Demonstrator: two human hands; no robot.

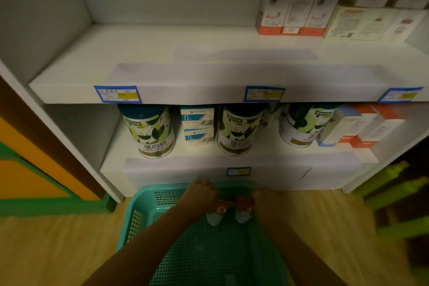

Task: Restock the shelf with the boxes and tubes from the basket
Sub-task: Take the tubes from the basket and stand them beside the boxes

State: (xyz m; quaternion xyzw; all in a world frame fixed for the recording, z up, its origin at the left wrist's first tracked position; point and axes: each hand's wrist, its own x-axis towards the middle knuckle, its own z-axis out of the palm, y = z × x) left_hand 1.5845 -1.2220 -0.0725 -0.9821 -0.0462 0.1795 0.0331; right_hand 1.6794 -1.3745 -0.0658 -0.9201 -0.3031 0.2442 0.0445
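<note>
A teal mesh basket (144, 213) sits on the wooden floor in front of a white shelf unit (162, 72). Both my hands are down over the basket's far end. My left hand (200, 195) is closed on a small white and orange tube (217, 212). Just to its right, my right hand (267, 202) grips a second white and orange tube (243, 210). The two tubes hang side by side, slightly blurred. The upper shelf board is bare on its left and middle; white and orange boxes (294, 14) stand at its back right.
The lower shelf holds three green-lidded cans (148, 132), small blue and white boxes (197, 127) and white and orange cartons (362, 127). Blue price labels (117, 94) line the shelf edges. A green and orange panel (34, 181) is at left, green bars (394, 188) at right.
</note>
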